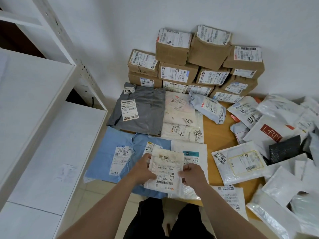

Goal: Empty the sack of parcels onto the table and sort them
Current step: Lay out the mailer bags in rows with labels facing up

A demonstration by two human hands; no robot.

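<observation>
I hold a small white soft parcel [165,171] with a barcode label above the table's near edge. My left hand [143,170] grips its left side and my right hand [193,175] grips its right side. Under it lie flat mailers laid side by side: a blue one [110,152], a grey one [143,109], cream ones [181,118] and a white one with a teal label [191,152]. Several brown cardboard boxes [195,66] are stacked against the wall. A loose heap of white and dark mailers [276,144] covers the right of the wooden table [217,131]. No sack is visible.
A white metal shelving unit [43,118] stands close on the left, its upright post next to the grey mailer. The white wall [120,23] backs the table. My legs in dark trousers [165,219] show below the table's front edge.
</observation>
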